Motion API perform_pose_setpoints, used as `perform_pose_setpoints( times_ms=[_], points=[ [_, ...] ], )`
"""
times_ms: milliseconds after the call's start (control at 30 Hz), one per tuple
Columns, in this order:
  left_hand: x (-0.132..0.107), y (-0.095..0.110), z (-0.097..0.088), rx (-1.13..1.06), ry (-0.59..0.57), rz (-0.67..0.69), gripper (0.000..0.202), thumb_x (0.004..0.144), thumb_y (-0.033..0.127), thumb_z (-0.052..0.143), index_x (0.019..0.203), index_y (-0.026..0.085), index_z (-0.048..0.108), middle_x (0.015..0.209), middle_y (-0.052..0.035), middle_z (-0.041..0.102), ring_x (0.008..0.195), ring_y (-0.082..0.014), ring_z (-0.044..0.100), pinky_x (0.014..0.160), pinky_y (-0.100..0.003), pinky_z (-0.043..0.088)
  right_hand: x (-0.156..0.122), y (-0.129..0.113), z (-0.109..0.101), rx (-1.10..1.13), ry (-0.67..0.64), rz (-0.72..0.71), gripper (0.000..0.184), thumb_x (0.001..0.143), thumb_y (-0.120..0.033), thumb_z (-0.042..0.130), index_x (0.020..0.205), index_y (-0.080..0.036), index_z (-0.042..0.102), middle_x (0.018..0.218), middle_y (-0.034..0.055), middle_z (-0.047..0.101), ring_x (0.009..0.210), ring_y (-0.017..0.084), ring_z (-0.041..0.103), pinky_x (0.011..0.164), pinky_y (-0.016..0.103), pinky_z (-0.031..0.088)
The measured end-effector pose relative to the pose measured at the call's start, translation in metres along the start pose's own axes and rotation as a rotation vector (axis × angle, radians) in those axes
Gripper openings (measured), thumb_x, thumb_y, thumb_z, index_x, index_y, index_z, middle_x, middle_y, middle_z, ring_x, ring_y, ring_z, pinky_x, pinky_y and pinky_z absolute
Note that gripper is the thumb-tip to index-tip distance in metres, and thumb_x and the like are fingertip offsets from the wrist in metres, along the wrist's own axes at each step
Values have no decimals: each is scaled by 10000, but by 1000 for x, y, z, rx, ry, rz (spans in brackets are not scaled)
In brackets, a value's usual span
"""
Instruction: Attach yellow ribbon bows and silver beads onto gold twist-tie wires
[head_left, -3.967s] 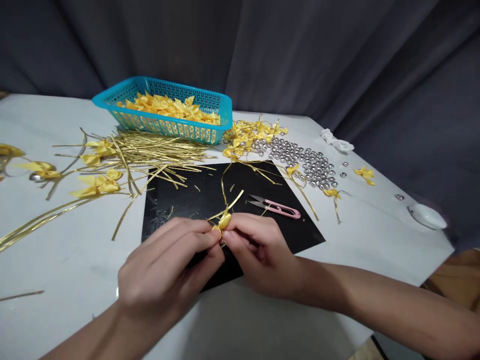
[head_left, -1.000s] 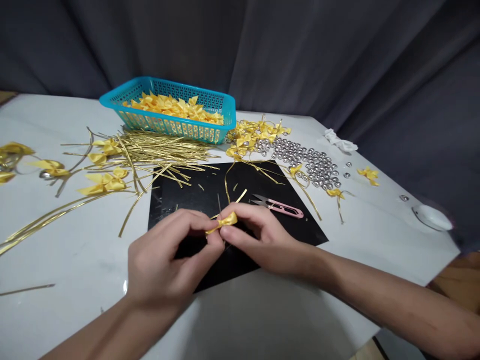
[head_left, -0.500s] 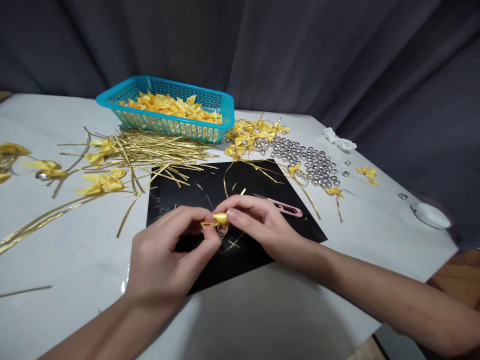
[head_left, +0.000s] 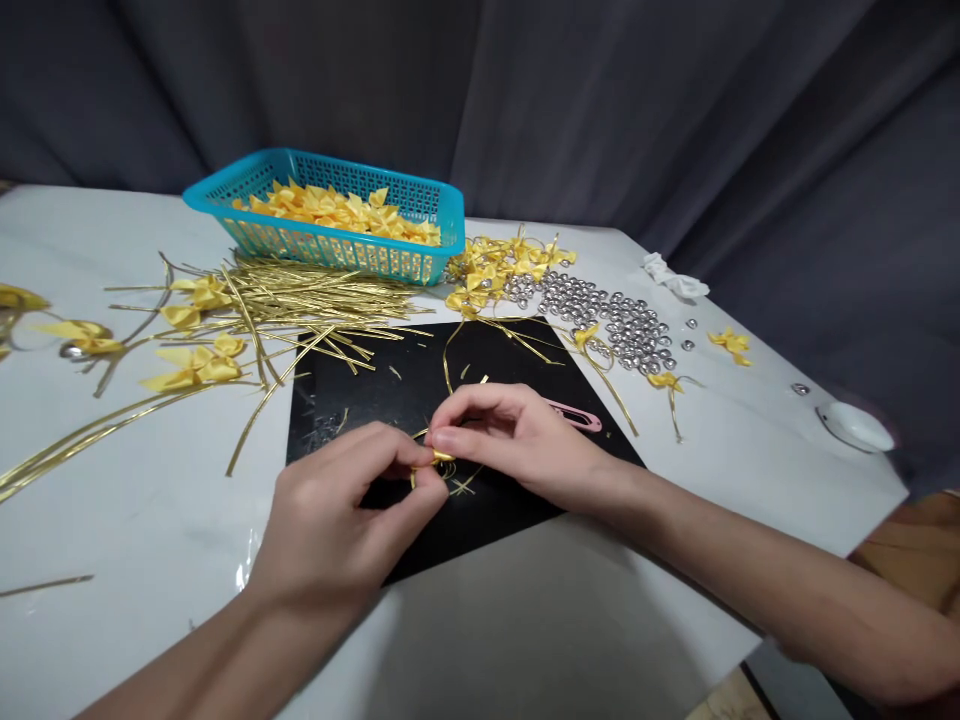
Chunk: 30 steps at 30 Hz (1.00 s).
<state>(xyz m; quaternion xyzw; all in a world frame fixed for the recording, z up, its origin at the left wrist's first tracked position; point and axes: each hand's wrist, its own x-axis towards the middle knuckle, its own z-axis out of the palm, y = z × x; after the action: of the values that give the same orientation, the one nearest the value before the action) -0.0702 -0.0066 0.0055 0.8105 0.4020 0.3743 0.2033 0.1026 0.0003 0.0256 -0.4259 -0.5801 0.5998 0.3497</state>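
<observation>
Between my fingertips, above a black mat point(head_left: 352, 400), is a small yellow ribbon bow point(head_left: 443, 456), mostly covered by my fingers. My left hand point(head_left: 367, 500) pinches it from the left with thumb and forefinger. Thumb and fingers of my right hand point(head_left: 510, 435) close on its right side. A bit of gold cord shows around the bow. Short gold cord scraps point(head_left: 463, 488) lie on the mat just below. Partly behind my right hand is a pink-handled cutter point(head_left: 577, 415).
A blue basket point(head_left: 315, 238) of yellow bows stands at the back, behind a heap of gold cords point(head_left: 322, 295). Silver bells point(head_left: 630, 325) and corded bows point(head_left: 495, 270) lie to the right. A white dish point(head_left: 856, 427) sits near the right edge.
My fingers have drawn closer together over the bow, hiding more of it. My right hand has moved slightly left and covers more of the cutter. The view has shifted a little.
</observation>
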Motion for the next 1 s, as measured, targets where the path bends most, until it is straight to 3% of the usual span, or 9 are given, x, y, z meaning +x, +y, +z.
perform_pose_setpoints(
  times_ms=[167,400,533,700,833,1000],
  points=[
    [1,1,2,9,-6,70,129,763,118,529,656,188,537,619,19,643,545,-106,592,520,-208,456,-5,3,6,-103,18,-142,68,861,-172,511,811,-132,533,793,-11,500,767,74,461,714,190,363],
    [-2,2,5,130,-6,262,216,795,111,481,599,197,512,575,7,632,531,-124,588,497,-222,457,-14,0,22,340,139,114,142,824,-254,565,784,-145,483,747,-11,442,691,82,411,654,192,339],
    [-3,2,3,227,-77,289,228,809,132,461,605,213,526,569,24,627,525,-120,579,477,-217,441,-16,-1,21,577,121,257,131,794,-196,598,767,-149,478,741,-9,451,671,79,420,633,177,346],
    [-3,7,2,157,-66,324,222,781,105,461,598,205,537,539,29,597,481,-110,549,452,-207,436,-18,-3,18,798,92,403,111,823,-83,506,727,-137,489,716,-1,462,642,79,447,625,179,375],
    [-3,10,5,62,-61,259,203,745,92,455,590,203,525,508,38,573,450,-100,534,433,-202,428,-19,-5,17,858,84,452,155,851,-81,478,706,-137,475,699,1,466,633,82,462,628,189,392],
    [-3,12,5,-58,105,89,160,724,98,500,633,227,523,588,50,636,509,-101,586,487,-214,462,-15,-3,19,771,132,351,154,865,-136,511,712,-128,527,697,-3,495,644,74,481,627,177,401]
  ],
)
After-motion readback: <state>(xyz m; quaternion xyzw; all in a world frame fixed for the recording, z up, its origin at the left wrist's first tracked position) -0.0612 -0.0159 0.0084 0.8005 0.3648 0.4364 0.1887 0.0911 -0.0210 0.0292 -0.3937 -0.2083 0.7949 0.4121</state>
